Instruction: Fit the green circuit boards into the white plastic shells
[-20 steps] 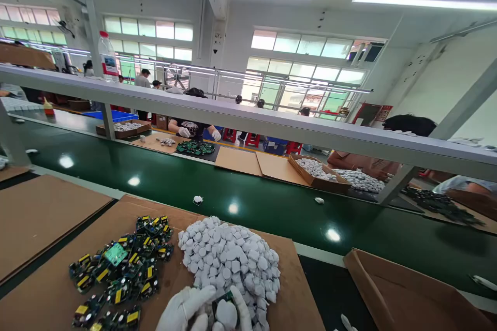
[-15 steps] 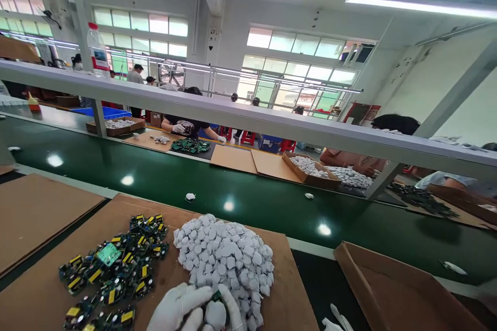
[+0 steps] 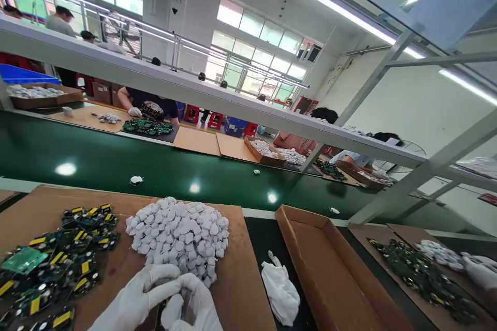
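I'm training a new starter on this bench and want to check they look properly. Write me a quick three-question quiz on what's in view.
1. Multiple choice: What lies left of the heap of white pieces on the near cardboard sheet?
A) a blue crate
B) circuit boards with yellow parts
C) a red stool

2. True or false: The near cardboard tray, right of the crumpled white item, is full of white pieces.

3. Fill in: The left hand and right hand, around a small pale piece, wear ___ gloves.

Key: 1 B; 2 false; 3 white.
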The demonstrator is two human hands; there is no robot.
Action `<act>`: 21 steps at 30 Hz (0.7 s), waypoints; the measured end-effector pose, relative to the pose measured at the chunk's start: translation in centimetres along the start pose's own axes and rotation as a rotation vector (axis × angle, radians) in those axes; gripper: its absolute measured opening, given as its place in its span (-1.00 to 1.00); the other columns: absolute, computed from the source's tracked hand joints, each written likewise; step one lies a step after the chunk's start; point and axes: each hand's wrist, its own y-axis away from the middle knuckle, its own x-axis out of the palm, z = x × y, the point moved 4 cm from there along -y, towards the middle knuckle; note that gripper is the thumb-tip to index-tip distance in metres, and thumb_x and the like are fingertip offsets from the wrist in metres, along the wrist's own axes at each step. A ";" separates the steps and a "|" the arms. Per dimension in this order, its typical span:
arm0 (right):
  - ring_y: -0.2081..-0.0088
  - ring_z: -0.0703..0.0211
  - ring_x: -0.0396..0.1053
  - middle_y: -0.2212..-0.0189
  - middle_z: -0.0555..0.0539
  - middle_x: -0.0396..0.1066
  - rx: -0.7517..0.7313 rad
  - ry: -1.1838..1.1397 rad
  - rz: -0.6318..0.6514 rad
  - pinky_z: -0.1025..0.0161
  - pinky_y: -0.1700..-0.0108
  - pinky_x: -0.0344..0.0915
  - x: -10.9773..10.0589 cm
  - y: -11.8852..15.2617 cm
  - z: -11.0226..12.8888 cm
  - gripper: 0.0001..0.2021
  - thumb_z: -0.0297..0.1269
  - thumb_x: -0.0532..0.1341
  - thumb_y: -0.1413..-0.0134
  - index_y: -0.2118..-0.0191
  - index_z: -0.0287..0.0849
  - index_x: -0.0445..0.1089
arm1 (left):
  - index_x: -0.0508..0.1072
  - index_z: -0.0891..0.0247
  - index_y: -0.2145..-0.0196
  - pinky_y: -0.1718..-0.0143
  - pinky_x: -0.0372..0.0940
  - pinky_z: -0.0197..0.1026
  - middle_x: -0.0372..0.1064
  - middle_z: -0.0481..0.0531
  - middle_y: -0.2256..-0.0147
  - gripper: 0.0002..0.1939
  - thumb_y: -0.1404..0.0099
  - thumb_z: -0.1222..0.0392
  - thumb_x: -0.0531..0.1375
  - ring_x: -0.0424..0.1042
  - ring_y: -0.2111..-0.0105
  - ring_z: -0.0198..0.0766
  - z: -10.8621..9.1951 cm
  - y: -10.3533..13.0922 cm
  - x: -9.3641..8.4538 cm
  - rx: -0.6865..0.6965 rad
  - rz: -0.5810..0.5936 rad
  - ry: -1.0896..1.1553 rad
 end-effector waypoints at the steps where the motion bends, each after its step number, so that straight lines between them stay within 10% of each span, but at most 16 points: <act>1: 0.24 0.15 0.41 0.22 -0.11 0.49 -0.002 -0.029 -0.021 0.23 0.19 0.29 0.0 0.1 0.1 -0.37 -0.07 0.55 0.57 0.22 -0.15 0.46 | 0.34 -0.15 -0.12 0.15 0.50 -0.24 0.40 -0.06 -0.05 -0.39 -0.11 0.26 0.23 0.50 0.09 -0.11 0.2 0.0 0.3 0.010 -0.034 -0.001; 10: 0.44 0.26 0.33 0.44 -0.08 0.45 -0.097 -0.049 -0.228 0.29 0.28 0.29 -1.2 -0.1 -2.2 -0.49 0.08 0.46 0.30 0.28 -0.24 0.50 | 0.21 0.06 -0.21 0.11 0.48 -0.27 0.42 0.10 -0.03 -0.39 -0.22 0.14 0.23 0.51 0.10 -0.13 1.5 1.9 3.3 0.024 -0.178 -0.059; 17: 0.32 0.16 0.38 0.44 -0.05 0.40 -0.071 -0.319 -0.056 0.14 0.08 0.33 1.8 0.7 1.0 -0.63 0.10 0.40 0.22 0.56 -0.10 0.40 | 0.25 0.13 -0.15 0.00 0.40 -0.27 0.42 0.12 -0.04 -0.54 -0.31 0.21 0.18 0.45 0.00 -0.17 0.7 1.6 3.1 0.188 -0.146 -0.185; 21: 0.42 0.36 0.28 0.47 0.04 0.36 -0.046 -0.233 -0.138 0.37 0.26 0.28 1.3 0.9 0.2 -0.70 -0.15 0.47 0.20 0.37 -0.16 0.45 | 0.26 0.16 -0.13 -0.04 0.38 -0.21 0.43 0.17 -0.01 -0.61 -0.35 0.25 0.10 0.44 -0.01 -0.17 0.8 1.7 3.4 0.215 -0.194 -0.196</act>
